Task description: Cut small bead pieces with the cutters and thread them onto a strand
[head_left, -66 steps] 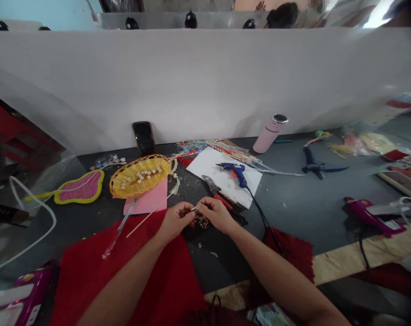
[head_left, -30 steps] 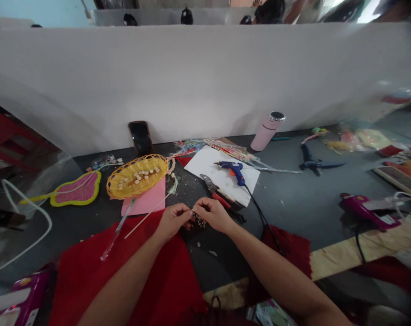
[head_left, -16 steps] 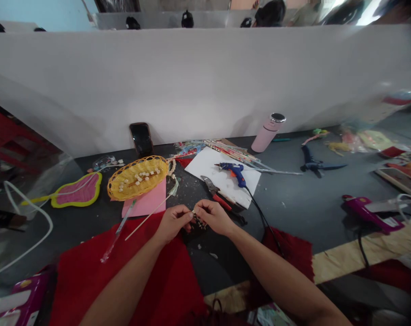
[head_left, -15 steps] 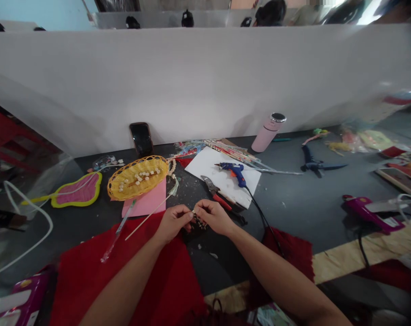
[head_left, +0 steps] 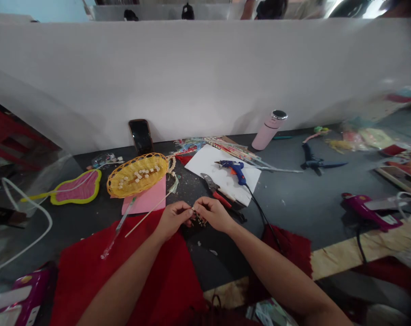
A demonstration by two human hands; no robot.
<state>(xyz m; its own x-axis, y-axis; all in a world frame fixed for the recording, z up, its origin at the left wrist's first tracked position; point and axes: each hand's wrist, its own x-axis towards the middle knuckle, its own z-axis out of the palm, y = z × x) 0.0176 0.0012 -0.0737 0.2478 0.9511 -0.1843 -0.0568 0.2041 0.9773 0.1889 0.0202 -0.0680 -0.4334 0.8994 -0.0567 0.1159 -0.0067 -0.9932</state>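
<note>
Little has moved since the earlier frames: everything on the desk point(head_left: 276, 208) sits slightly higher in view, as the head camera has tilted, and both hands stay together just below the centre of the frame. Fingers and thumb of the left hand point(head_left: 173, 220) and right hand point(head_left: 212, 214) are pinched tip to tip on a small beaded piece point(head_left: 201, 221), whose dark and cream bits show beneath the right fingers; the rest of it is hidden. Left of centre, a yellow basket point(head_left: 137, 165) holds pale beads point(head_left: 142, 174) and overlaps a pink sheet point(head_left: 154, 194). From near its tassel a thin stick point(head_left: 147, 219) slants down onto red cloth point(head_left: 99, 253) at lower left. Right of centre, a blue glue gun point(head_left: 238, 170) lies on white paper point(head_left: 205, 158), with red-handled cutters point(head_left: 221, 198) near the right hand. Farther back stand a phone point(head_left: 142, 136) and, toward the upper right, a pink flask point(head_left: 267, 132).
</note>
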